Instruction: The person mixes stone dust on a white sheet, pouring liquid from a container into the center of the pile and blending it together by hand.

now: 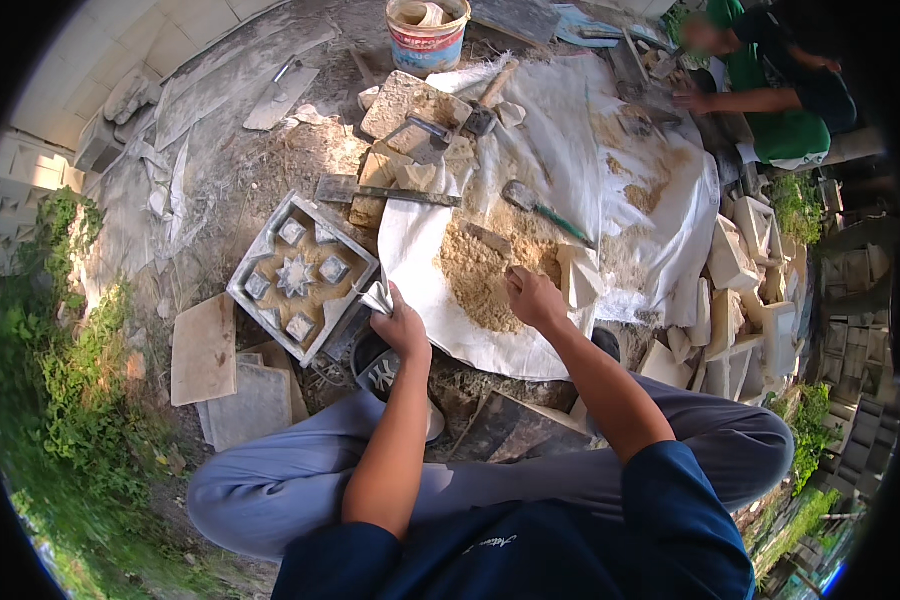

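My right hand (pixel 538 299) is closed around the handle of a small trowel (pixel 486 238), whose blade lies against a heap of damp, sandy tan mix (pixel 480 285). The heap rests on a white woven sheet (pixel 410 250) spread over the ground. My left hand (pixel 402 327) is closed on a whitish folded piece, which looks like the sheet's edge, at the heap's left. Beside that hand lies a square grey mould (pixel 260 243) with a star and several raised diamond shapes, tan mix between them.
A green-handled tool (pixel 562 224) and a hammer (pixel 480 120) lie beyond the heap, near stone blocks (pixel 410 105) and a metal bar (pixel 410 193). A bucket (pixel 428 40) stands at the back. Pale slabs (pixel 205 350) lie left, cast blocks (pixel 735 255) right. Another person (pixel 770 90) works at far right.
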### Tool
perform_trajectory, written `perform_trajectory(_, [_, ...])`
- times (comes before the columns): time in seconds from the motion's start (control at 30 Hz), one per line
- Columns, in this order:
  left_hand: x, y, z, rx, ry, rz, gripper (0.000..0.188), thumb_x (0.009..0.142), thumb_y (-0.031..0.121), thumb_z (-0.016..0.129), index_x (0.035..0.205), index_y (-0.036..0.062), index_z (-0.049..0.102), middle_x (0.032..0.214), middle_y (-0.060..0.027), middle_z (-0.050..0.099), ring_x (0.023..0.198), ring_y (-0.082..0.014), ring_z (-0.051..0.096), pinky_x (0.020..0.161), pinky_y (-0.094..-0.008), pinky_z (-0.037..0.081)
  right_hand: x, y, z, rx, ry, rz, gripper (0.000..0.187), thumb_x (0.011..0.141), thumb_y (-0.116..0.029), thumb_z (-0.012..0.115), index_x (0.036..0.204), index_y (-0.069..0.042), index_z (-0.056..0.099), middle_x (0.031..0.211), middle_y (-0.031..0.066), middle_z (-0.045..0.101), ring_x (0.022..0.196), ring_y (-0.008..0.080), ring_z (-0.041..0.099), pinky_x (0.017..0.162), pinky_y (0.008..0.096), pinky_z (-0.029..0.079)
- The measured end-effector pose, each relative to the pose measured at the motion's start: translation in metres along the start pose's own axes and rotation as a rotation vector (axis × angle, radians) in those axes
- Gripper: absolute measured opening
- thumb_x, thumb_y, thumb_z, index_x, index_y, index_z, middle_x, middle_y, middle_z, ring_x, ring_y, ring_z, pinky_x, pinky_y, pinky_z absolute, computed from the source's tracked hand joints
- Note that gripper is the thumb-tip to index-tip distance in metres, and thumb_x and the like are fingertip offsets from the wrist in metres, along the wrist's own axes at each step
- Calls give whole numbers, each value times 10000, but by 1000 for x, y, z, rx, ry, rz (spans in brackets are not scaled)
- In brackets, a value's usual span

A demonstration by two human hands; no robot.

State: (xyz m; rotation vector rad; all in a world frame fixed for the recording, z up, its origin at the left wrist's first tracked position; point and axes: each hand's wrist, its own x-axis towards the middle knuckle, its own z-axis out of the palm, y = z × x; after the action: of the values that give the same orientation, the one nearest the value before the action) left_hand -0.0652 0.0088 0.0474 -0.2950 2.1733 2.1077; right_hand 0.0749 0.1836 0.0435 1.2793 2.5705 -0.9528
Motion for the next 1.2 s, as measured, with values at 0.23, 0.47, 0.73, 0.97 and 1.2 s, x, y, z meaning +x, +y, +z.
perform_trajectory(0.23, [-17, -13, -2, -4, -46, -37, 363, 963, 141, 672, 1193, -135, 617, 1115, -179, 708, 994, -236, 677, 860, -354, 512, -10, 42, -16, 23, 281, 177, 241, 962, -234, 568, 1073, -27, 620, 967, 273, 687, 898, 490, 643, 769, 563, 503])
perform_trajectory(0.47, [-18, -25, -4, 255, -33, -151, 343, 982, 86, 590, 1229, -153, 588, 1194, -259, 675, 1077, -335, 668, 905, -402, 505, -21, 13, 32, 37, 55, 106, 313, 1003, -272, 473, 1200, -44, 558, 952, 302, 685, 916, 494, 651, 822, 595, 501])
perform_trajectory(0.73, [-22, -18, -3, 280, -21, -58, 339, 994, 95, 559, 1223, -152, 600, 1203, -275, 671, 1111, -368, 660, 926, -404, 495, -26, -2, 11, 45, 313, -151, 458, 970, -257, 565, 1394, -108, 477, 1223, 230, 631, 895, 464, 662, 765, 548, 538])
perform_trajectory(0.97, [-19, -27, -3, 266, -20, -34, 331, 989, 95, 560, 1212, -145, 607, 1181, -282, 677, 1103, -381, 663, 920, -414, 502, -15, 6, 41, -62, 111, -139, 450, 966, -232, 560, 1396, -125, 485, 1008, 234, 690, 834, 451, 672, 714, 537, 543])
perform_trajectory(1.2, [-18, -26, 0, 272, -66, -32, 350, 1007, 103, 546, 1243, -152, 585, 1211, -276, 664, 1106, -360, 660, 925, -406, 493, -11, 5, 39, -56, 193, -191, 408, 960, -206, 563, 1354, -108, 522, 989, 225, 698, 822, 432, 677, 685, 529, 546])
